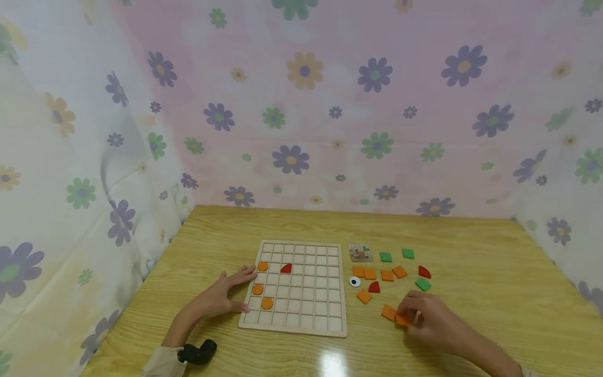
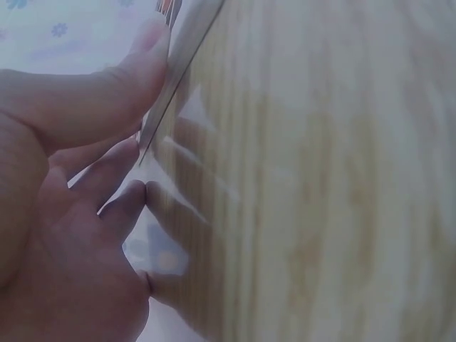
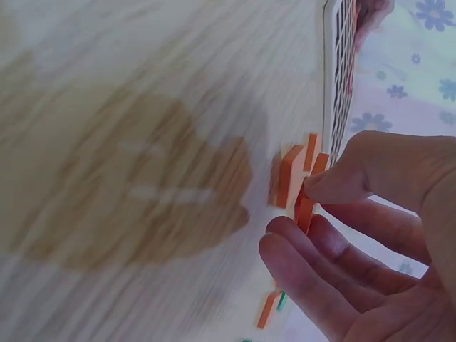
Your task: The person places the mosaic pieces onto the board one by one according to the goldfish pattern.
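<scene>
A square wooden grid board (image 1: 301, 288) lies on the table, with orange round pieces (image 1: 267, 303) and a red quarter-circle piece (image 1: 286, 268) in its cells. My left hand (image 1: 219, 296) rests at the board's left edge, fingers spread and fairly straight, thumb near the lower left corner. In the left wrist view, the thumb (image 2: 142, 71) lies along the board's edge. To the right of the board, my right hand (image 1: 431, 319) pinches an orange square tile (image 3: 308, 196) between thumb and fingers. Another orange tile (image 1: 388, 312) lies just left of it on the table.
Right of the board lie several orange squares (image 1: 370, 274), green squares (image 1: 386, 257), red quarter-circles (image 1: 374, 287) and a white eye disc (image 1: 355, 281). A small patterned card (image 1: 360, 252) is beside the board's upper right corner. Flowered cloth (image 1: 330, 131) hangs behind the table.
</scene>
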`<move>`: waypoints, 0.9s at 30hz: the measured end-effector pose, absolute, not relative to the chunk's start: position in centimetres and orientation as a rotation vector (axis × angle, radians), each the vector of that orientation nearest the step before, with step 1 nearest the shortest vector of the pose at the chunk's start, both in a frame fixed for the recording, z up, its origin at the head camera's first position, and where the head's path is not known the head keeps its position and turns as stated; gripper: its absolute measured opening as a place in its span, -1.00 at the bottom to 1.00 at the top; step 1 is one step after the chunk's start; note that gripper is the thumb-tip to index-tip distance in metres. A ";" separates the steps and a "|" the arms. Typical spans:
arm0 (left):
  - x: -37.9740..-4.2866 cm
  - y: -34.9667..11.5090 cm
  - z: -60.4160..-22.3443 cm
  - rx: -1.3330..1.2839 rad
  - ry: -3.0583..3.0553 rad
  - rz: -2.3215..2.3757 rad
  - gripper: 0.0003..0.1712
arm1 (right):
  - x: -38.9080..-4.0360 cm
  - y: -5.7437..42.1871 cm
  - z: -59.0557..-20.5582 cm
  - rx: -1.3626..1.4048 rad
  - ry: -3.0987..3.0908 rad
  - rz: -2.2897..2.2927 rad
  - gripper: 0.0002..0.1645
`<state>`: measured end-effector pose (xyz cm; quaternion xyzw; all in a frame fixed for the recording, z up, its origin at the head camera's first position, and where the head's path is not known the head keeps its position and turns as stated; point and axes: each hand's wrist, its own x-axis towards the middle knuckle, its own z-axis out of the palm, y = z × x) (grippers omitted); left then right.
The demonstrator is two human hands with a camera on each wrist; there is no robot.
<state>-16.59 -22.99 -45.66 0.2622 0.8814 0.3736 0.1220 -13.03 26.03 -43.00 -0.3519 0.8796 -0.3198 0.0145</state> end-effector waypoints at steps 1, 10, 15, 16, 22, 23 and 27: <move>-16.6 -23.0 -45.7 0.768 2.572 1.087 -0.08 | -13.0 25.7 -43.0 -1.099 2.739 -1.003 -0.64; -16.6 -23.0 -45.6 0.774 2.576 1.071 -0.09 | -13.6 22.8 -42.4 -1.103 2.744 -1.008 -0.67; -16.6 -23.0 -45.6 0.778 2.578 1.072 -0.08 | -14.2 21.6 -42.3 -1.105 2.761 -0.958 -0.69; -16.6 -22.9 -45.6 0.778 2.578 1.072 -0.08 | -14.3 21.4 -42.3 -1.112 2.754 -0.961 -0.69; -16.7 -23.0 -45.6 0.790 2.573 1.068 -0.08 | -14.9 20.4 -42.5 -1.132 2.666 -1.048 -0.70; -16.7 -23.0 -45.6 0.791 2.572 1.066 -0.08 | -15.0 20.2 -42.5 -1.126 2.654 -1.064 -0.70; -16.6 -23.0 -45.6 0.781 2.570 1.066 -0.08 | -15.2 19.5 -42.5 -1.119 2.639 -1.081 -0.70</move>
